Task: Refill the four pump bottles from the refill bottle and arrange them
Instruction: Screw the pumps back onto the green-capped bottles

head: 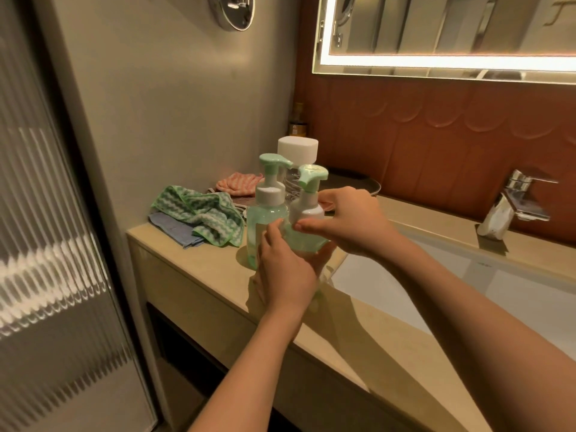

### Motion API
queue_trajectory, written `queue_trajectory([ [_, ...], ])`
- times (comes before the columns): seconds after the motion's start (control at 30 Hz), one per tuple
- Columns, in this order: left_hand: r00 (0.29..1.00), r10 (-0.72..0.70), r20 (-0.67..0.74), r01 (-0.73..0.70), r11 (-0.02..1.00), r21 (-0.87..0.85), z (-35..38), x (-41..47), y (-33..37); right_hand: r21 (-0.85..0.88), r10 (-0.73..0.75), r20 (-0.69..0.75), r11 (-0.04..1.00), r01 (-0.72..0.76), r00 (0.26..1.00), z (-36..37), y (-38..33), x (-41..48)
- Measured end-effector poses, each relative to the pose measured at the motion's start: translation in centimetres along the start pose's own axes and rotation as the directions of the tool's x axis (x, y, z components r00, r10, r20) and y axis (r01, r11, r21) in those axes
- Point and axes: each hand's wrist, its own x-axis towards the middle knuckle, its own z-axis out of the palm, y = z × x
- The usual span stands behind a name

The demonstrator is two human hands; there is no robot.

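Two green pump bottles with white collars and mint pump heads are at the middle of the counter. One pump bottle [265, 216] stands upright on the counter. My left hand [285, 272] holds the body of the second pump bottle [304, 236], lifted and tilted. My right hand [349, 221] grips that bottle's white pump collar [307, 207]. Behind them stands a clear refill bottle [297, 151] with a wide white cap. Any other pump bottles are hidden or out of view.
Green, blue and pink cloths [199, 213] lie on the beige counter [199, 263] at the left. A dark round tray [358, 183] sits behind my hands. The sink basin [436, 275] and chrome faucet [520, 198] are to the right, below a lit mirror [448, 32].
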Motion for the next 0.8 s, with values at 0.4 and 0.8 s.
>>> queue_trajectory([
  [0.4,0.987,-0.113,0.118,0.107,0.993,0.058,-2.5,3.8,-1.9,-0.071,0.087,-0.084,0.993,-0.093,0.993,2.5,-3.3,2.4],
  [0.8,0.921,-0.233,0.312,0.245,0.969,0.0,-3.8,3.2,-1.5,0.549,0.039,0.446,0.777,-0.308,0.894,-0.3,-3.2,-1.9],
])
